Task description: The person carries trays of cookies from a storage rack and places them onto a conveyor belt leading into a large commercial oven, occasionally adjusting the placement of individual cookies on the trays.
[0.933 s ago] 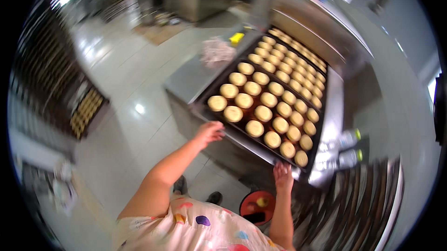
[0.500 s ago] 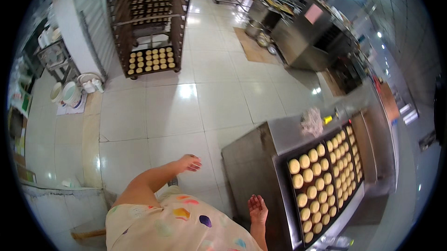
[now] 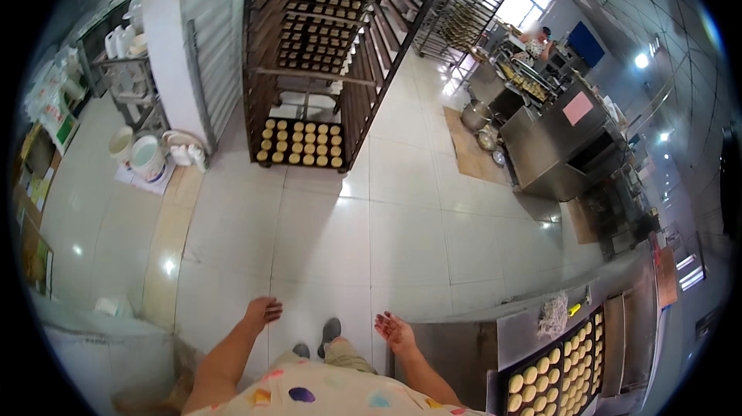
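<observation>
Buckets: white pails stand on the floor at the far left, beside a white pillar.
Rack: a tall dark trolley rack stands on the far side of the tiled floor, its shelves loaded with trays of round pastries.
Left hand: the left hand hangs empty over the floor, fingers loosely curled, holding nothing.
Shoes: grey shoes show between the two forearms.
Right hand: the right hand is empty, palm up, fingers spread apart, just beside the steel tabletop.
Baking tray: a dark tray of round golden buns lies on the tabletop at lower right, apart from both hands.
Background: another person works at a far counter.
</observation>
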`<state>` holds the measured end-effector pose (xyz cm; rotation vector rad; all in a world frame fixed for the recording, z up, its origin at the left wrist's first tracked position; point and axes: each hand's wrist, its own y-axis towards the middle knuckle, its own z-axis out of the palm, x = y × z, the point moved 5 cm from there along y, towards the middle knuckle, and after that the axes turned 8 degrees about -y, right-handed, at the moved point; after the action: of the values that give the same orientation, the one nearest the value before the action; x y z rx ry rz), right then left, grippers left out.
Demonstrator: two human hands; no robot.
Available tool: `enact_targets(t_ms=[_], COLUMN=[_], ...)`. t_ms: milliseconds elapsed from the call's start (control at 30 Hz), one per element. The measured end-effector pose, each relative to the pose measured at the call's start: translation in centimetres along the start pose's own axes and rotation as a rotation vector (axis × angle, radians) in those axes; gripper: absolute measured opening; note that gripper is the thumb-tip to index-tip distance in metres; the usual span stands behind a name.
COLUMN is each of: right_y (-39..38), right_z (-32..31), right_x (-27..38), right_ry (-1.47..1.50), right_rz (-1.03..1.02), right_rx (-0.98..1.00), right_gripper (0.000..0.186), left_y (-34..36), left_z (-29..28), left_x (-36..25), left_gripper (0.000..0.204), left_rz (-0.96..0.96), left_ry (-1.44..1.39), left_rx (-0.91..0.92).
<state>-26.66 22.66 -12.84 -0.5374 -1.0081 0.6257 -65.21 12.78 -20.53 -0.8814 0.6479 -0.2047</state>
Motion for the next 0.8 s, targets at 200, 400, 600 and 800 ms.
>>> enact_targets(t_ms=[200,400,600,800], right_y=[11.2,25.3,34.8,43.7], right_z=[3.3,8.2,17.8,24.0], right_x=[3.5,9.5,14.8,13.8], right_ry=[-0.001,-0.123,-0.466,-0.418], right_rz=[0.129,0.141,0.191,0.219], right_rx=[-0.029,0.048,0.003,-0.017], right_gripper=[0.03,0.03,0.034,0.032], left_y=[5.2,11.9,17.3,29.8], left_z=[-2.4,-2.4,3.1,1.8], left_x=[-3.4,-10.3,-18.8,-26.1], left_gripper=[0.025,0.024,0.028,0.022], left_rz=[0.0,0.07,0.168,0.168], left_ry=[-0.118,-0.266,-0.32,-0.329], left_rx=[-0.168,-0.35,-0.288,-0.242])
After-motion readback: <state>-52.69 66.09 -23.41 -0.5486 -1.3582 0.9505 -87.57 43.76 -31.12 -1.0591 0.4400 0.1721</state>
